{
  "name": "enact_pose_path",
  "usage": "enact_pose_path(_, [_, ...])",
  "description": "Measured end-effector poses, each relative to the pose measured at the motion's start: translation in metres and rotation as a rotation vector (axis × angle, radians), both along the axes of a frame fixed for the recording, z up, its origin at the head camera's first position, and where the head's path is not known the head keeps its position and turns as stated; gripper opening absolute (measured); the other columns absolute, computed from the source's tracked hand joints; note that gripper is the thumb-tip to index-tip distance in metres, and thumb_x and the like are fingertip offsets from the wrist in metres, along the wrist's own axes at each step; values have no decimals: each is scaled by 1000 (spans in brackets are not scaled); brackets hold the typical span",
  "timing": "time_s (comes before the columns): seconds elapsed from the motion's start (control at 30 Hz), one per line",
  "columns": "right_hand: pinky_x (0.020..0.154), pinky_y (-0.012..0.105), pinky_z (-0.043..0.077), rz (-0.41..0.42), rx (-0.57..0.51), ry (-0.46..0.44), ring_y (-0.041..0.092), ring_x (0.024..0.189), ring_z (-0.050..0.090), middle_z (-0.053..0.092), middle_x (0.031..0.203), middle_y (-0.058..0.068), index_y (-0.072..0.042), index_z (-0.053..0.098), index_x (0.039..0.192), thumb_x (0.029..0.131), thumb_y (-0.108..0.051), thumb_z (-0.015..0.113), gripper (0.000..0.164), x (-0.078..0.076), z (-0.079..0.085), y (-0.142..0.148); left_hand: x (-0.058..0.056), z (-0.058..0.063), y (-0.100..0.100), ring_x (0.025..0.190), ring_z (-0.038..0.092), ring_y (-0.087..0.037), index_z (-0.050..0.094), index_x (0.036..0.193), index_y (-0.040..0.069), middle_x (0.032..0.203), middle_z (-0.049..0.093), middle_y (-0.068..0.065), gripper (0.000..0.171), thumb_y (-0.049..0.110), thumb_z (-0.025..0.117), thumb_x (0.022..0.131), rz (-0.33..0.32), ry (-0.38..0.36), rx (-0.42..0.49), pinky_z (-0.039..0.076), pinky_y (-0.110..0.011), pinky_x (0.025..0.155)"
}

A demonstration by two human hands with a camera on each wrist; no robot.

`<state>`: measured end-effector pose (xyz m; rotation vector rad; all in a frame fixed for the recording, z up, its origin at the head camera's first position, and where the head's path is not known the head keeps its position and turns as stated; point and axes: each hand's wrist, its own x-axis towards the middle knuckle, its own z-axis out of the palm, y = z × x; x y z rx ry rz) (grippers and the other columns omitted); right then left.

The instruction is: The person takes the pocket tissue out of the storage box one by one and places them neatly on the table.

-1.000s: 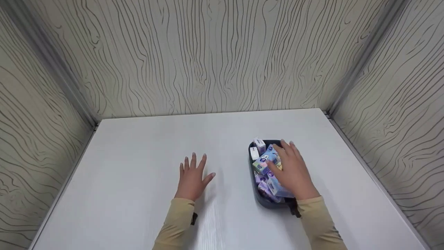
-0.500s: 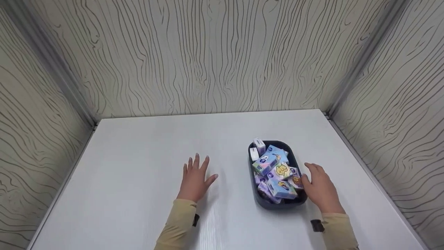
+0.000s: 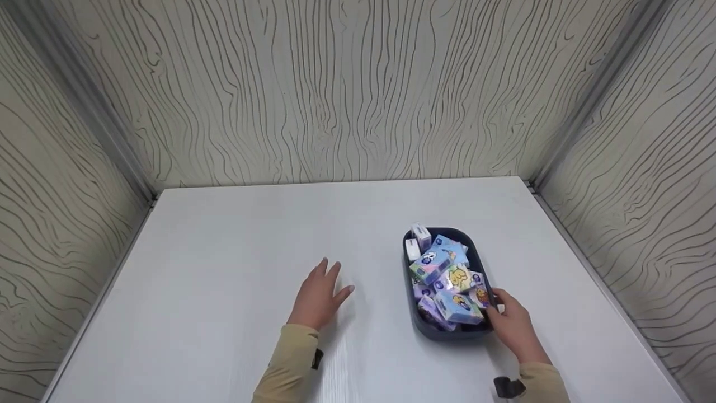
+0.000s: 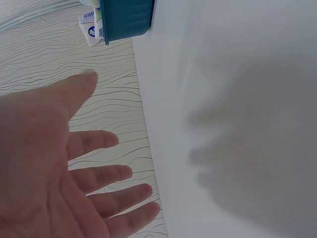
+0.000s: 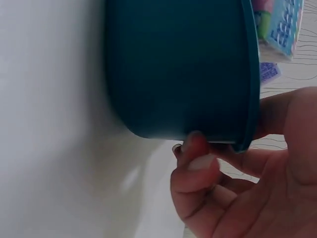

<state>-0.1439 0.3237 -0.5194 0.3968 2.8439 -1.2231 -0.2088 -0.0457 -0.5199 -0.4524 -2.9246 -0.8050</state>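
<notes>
A dark blue-green bin (image 3: 442, 335) with rounded corners stands on the white table, filled with small printed boxes (image 3: 432, 265) in blue, purple and white. My right hand (image 3: 514, 324) grips the bin's right wall near its front corner. In the right wrist view the thumb goes over the rim and the curled fingers (image 5: 195, 173) lie against the outside of the wall. To the left of the bin, my left hand (image 3: 317, 296) hovers above the table with its fingers spread, touching nothing. The left wrist view shows its palm (image 4: 39, 163) and straight fingers.
The white table (image 3: 235, 252) reaches back to a wood-patterned panel (image 3: 335, 95). Similar panels stand at the left and right sides. Each sleeve carries a dark band at the wrist.
My right hand has come from above the boxes, out past the bin's right side, and now holds its rim. My left hand has shifted slightly and turned. The bin has hardly moved.
</notes>
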Motion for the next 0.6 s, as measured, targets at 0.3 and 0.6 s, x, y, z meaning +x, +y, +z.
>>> enact_pose_path(0.3, [60, 33, 53, -61, -53, -15, 32, 91, 57, 42, 132, 34, 5, 37, 137, 95, -5, 42, 43, -2, -5, -10, -1, 1, 12, 116, 53, -35, 56, 130, 5, 131, 52, -18, 51, 38, 63, 92, -38, 9, 0, 45, -48, 96])
enact_pose_path(0.6, [68, 39, 53, -58, -7, -11, 38, 103, 54, 42, 132, 36, 7, 33, 139, 97, -3, 42, 43, -2, -8, -13, 0, 8, 39, 110, 57, -21, 59, 126, 11, 123, 56, -6, 42, 37, 62, 93, -119, 42, 6, 48, -36, 93])
